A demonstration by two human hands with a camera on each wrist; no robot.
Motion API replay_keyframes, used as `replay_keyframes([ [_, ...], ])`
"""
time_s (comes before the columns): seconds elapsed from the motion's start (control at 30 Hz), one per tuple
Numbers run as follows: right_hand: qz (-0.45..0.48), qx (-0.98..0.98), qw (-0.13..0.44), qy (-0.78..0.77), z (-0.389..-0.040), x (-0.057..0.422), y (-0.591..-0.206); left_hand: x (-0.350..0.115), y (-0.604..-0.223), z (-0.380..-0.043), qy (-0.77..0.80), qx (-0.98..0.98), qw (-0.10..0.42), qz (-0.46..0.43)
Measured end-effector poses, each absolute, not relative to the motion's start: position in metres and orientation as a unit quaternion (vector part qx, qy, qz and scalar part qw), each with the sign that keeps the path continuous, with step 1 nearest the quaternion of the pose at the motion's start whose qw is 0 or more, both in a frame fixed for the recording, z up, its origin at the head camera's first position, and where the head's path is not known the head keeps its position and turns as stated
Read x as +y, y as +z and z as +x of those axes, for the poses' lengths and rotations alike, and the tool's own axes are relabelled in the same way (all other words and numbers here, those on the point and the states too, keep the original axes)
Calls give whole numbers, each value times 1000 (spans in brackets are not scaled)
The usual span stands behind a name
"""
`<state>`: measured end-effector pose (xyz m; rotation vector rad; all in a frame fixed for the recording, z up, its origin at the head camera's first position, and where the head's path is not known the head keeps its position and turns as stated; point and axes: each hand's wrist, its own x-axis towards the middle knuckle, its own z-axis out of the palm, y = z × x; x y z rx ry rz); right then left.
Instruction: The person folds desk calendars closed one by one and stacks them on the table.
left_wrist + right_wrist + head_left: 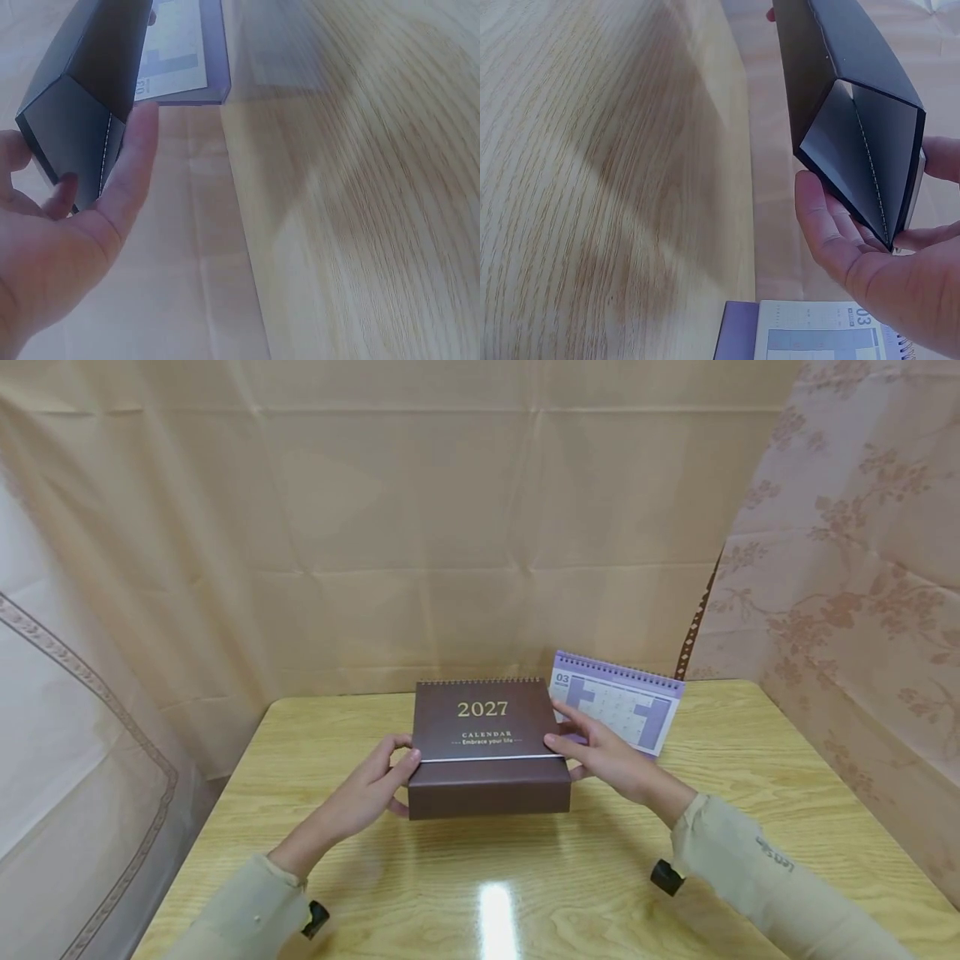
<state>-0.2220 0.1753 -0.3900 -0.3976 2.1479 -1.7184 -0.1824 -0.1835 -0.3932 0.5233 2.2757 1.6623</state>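
A dark brown desk calendar (486,718) marked 2027 is held above the table between both hands. Its spiral binding runs along the top edge, and the front of its folded stand faces the head camera. My left hand (375,785) grips the left side, thumb on the front and fingers behind. On the opposite side my right hand (603,756) grips it the same way. In the right wrist view the calendar's stand (862,142) shows a hollow, angular end. The left wrist view shows the other end of the stand (67,135) beside the left fingers.
A purple desk calendar (615,702) showing 03 stands at the back right of the wooden table (315,727), partly behind the right hand. A beige cloth (390,527) hangs behind the table, with a flower-patterned cloth (862,568) on the right.
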Motion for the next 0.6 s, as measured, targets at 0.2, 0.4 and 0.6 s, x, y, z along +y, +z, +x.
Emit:
replay_keyframes([
  [0.2, -142, 758, 176, -612, -223, 175, -390, -183, -391, -184, 611, 761, 157, 151],
  [0.4, -136, 746, 176, -628, -225, 174, -395, -179, -389, -185, 628, 756, 132, 130],
  [0.6, -128, 739, 177, -638, -226, 172, -396, -175, -389, -186, 624, 763, 122, 114],
])
